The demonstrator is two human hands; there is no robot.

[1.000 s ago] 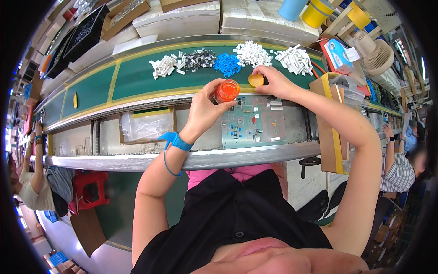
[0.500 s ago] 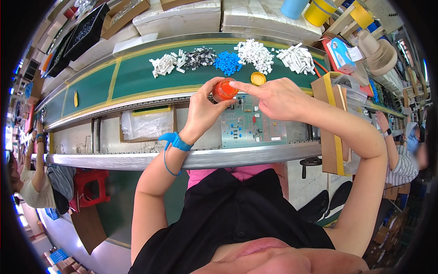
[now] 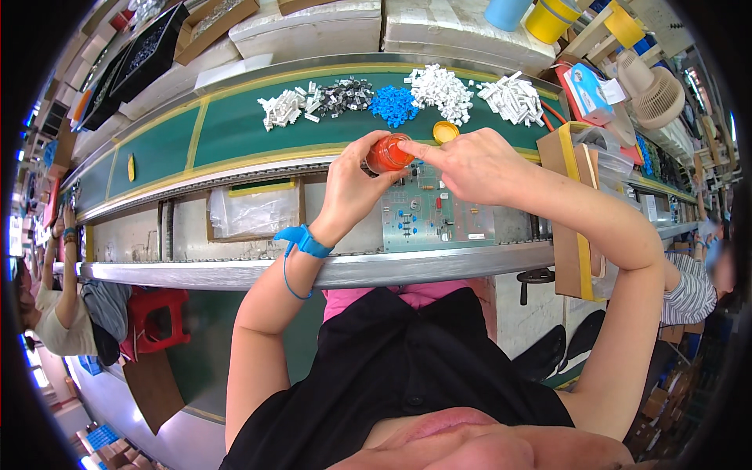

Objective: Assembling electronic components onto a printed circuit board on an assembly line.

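Observation:
My left hand (image 3: 351, 185) is wrapped round a small clear jar (image 3: 389, 153) with orange-red contents, held tilted over the far edge of the circuit board. The index finger of my right hand (image 3: 479, 168) is stretched out, its tip at the jar's open mouth; the other fingers are curled, with nothing visible in them. Whether the fingertip touches the contents cannot be made out. A yellow lid (image 3: 446, 131) lies just beyond my right hand. Below both hands is a green circuit board (image 3: 415, 239) with blue, red and white components, partly covered by them.
Heaps of white connectors (image 3: 441, 92), blue parts (image 3: 394, 106) and black-and-grey parts (image 3: 348, 95) lie on the green belt (image 3: 258, 144). A cardboard box (image 3: 562, 211) stands at the right, near a fan (image 3: 648, 92). Other people sit at both sides.
Both hands keep nearly the same place. The jar's mouth has turned slightly toward the right, with my right index finger still at it. At the far right, another person's arm has moved.

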